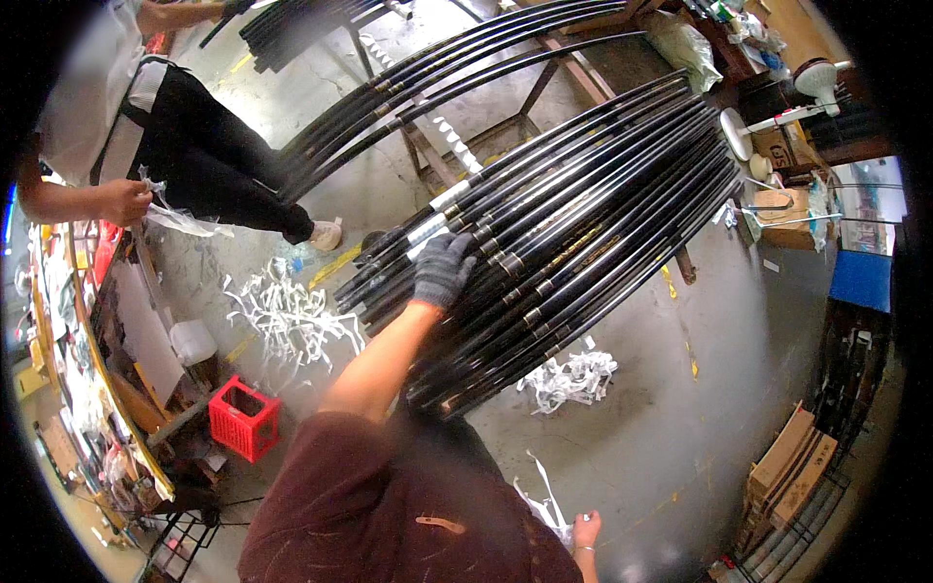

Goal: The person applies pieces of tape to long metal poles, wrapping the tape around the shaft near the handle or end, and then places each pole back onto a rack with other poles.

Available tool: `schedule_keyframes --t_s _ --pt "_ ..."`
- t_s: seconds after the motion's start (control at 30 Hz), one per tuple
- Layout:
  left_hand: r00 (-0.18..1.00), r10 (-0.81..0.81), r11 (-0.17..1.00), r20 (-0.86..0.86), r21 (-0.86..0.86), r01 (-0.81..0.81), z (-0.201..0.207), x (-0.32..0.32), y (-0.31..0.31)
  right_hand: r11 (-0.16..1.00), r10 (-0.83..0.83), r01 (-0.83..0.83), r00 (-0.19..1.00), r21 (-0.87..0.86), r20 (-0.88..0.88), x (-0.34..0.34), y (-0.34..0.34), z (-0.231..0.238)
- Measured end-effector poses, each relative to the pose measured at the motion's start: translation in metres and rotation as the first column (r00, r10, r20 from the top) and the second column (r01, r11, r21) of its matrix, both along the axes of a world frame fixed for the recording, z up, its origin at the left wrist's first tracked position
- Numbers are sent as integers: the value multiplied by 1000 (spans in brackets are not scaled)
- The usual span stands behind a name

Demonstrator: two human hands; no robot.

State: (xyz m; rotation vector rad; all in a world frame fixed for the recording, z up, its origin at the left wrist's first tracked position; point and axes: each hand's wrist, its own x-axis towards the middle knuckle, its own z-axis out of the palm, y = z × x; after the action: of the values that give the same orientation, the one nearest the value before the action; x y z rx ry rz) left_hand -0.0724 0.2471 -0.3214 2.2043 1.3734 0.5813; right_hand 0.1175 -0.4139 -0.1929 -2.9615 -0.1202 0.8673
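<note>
A row of long glossy black poles [593,228], with rings and gold marks along them, lies side by side in front of me. My left hand [444,269], in a dark grey glove, lies over the poles near their closer ends, its fingers curled on one of them. Just beyond it, a white wrap [428,229] shows on a pole. My right hand [586,530] is bare and down at my right side, away from the poles. Its fingers are closed on white strips [546,507] that hang and stick out beside it.
Heaps of white strips [287,311] lie on the floor, with another white heap [573,379] below the poles. A red crate [244,418] stands at left. A co-worker [175,126] stands beside more black poles [428,83] on a metal rack. Cardboard boxes [789,462] are at right.
</note>
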Motion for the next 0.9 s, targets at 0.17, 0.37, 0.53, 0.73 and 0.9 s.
schedule_keyframes --t_s 0.17,0.37,0.53,0.73,0.9 --pt "926 351 928 -136 182 -325 -7 -125 -21 987 -107 121 986 102 -128 1 4 -16" --pt "816 563 628 -134 -573 -527 -22 -203 -28 983 104 -76 980 166 -170 11 -5 -47" --pt "918 336 884 -211 -266 -385 -16 -221 -28 959 -97 161 960 234 -261 19 47 -31" --pt "943 -189 877 -275 -480 36 65 -222 -30 961 20 17 991 275 -130 24 16 -53" --pt "976 -128 662 176 -717 217 148 -202 -64 955 53 -54 999 291 14 17 18 -66"
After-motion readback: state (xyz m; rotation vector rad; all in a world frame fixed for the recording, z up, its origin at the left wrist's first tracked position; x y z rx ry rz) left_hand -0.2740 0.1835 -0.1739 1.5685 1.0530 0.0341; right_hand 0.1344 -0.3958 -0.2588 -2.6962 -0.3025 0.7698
